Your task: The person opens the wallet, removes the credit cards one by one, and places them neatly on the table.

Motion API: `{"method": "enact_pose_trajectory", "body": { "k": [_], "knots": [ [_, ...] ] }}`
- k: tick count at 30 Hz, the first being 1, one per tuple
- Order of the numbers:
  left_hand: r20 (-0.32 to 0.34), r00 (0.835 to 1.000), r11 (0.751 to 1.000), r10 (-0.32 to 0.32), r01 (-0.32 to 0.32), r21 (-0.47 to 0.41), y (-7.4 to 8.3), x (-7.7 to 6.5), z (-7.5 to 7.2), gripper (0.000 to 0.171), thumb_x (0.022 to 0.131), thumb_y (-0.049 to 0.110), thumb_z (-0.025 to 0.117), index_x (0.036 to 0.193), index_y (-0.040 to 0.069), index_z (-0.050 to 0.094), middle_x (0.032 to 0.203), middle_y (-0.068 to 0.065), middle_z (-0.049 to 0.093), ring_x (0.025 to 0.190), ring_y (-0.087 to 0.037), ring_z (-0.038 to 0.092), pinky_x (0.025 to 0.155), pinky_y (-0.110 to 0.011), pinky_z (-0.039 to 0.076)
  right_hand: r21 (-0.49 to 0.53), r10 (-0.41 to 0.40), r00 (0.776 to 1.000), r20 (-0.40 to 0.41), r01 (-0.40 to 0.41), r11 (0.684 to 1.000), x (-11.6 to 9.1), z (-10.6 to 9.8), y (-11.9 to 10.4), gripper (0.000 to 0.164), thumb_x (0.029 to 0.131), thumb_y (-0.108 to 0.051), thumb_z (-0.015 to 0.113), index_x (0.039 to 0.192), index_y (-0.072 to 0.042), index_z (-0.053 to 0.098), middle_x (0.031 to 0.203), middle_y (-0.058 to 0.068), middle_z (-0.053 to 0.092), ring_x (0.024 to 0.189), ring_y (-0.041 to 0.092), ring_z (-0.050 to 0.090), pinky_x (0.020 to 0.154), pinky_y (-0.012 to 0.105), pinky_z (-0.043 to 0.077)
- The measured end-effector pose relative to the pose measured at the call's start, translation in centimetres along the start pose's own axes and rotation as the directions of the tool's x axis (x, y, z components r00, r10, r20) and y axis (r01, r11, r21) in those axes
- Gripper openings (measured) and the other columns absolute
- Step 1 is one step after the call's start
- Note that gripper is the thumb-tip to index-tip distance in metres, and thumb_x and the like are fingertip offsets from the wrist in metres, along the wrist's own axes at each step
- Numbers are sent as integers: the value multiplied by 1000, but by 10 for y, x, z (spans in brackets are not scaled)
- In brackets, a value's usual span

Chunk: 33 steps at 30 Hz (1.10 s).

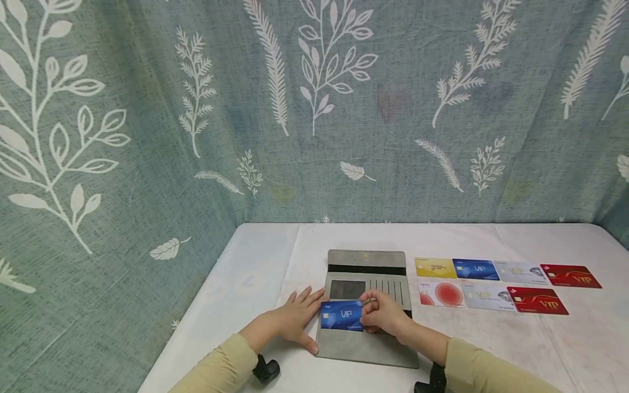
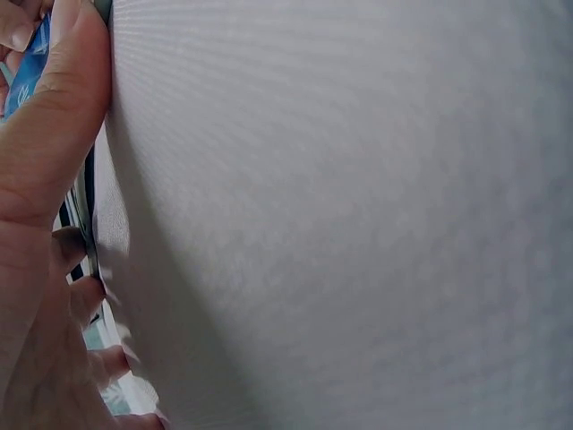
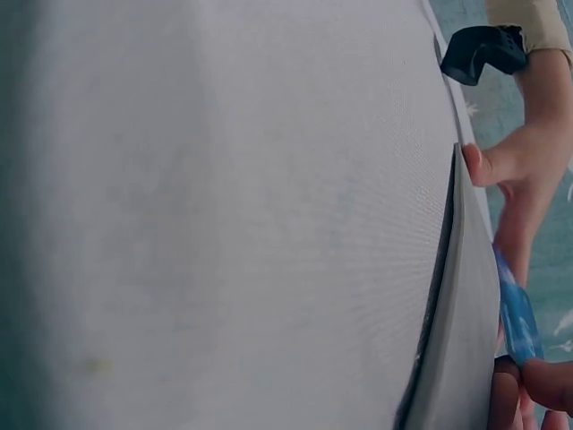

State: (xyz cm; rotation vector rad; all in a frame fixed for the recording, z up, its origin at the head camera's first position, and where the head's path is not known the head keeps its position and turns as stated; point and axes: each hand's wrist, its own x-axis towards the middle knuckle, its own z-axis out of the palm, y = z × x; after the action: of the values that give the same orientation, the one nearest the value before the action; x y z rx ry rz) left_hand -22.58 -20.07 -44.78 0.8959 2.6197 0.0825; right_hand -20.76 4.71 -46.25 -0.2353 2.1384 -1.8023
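An opened grey wallet (image 1: 366, 349) lies on the white table, with a clear window and a row of card slots on its upper half. Over its left middle is a blue VIP card (image 1: 340, 316). My right hand (image 1: 385, 314) pinches the card's right end between thumb and fingers; in the right wrist view the blue card (image 3: 517, 313) stands tilted above the wallet. Spread along the wallet's left edge, my left hand (image 1: 295, 316) rests with straight fingers, its thumb at the lower left corner.
Right of the wallet, several cards lie in two rows. The back row has a yellow card (image 1: 435, 268), another blue card (image 1: 475, 269), a silver card and a red card (image 1: 570, 275). In front lie a white card with red circles (image 1: 441, 293), a silver card and a red card. A patterned curtain (image 1: 393, 136) hangs behind.
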Motion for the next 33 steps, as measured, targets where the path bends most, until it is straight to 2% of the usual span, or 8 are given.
{"method": "enact_pose_trajectory", "body": {
  "k": [8, 13, 26, 33],
  "knots": [
    [-5, 1000, 1000, -6, 6, 18, 0, 1, 0, 109, 64, 63, 69, 146, 11, 19, 154, -7, 11, 139, -37, 7, 106, -59, 12, 42, 42, 999, -21, -41, 998, -3, -6, -4, 39, 81, 0, 64, 116, 0, 46, 71, 3, 57, 58, 15, 58, 54, 28, 52],
    [-16, 1000, 1000, 6, -6, 21, 1, -1, -2, 109, 63, 59, 72, 145, 10, 21, 153, -8, 13, 139, -37, 9, 106, -60, 13, 90, 55, 998, -14, -53, 995, -7, -18, -6, 44, 82, -2, 64, 122, -2, 46, 74, 5, 57, 61, 18, 64, 54, 29, 53],
    [-3, 1000, 1000, -14, 14, -22, 1, -1, -1, 109, 63, 61, 71, 146, 13, 20, 154, -6, 11, 139, -35, 7, 107, -59, 10, 121, 85, 995, -50, -79, 990, -23, -48, -14, 49, 84, -3, 62, 129, 1, 45, 78, 4, 58, 66, 21, 66, 57, 29, 53],
    [-3, 1000, 1000, -1, 1, -8, 1, -2, -2, 109, 63, 60, 72, 145, 11, 20, 153, -8, 12, 139, -37, 9, 106, -59, 11, 140, 104, 991, -81, -91, 986, -32, -71, -15, 53, 85, -6, 62, 133, 1, 41, 81, 4, 59, 67, 21, 66, 59, 28, 53]
  ]
}}
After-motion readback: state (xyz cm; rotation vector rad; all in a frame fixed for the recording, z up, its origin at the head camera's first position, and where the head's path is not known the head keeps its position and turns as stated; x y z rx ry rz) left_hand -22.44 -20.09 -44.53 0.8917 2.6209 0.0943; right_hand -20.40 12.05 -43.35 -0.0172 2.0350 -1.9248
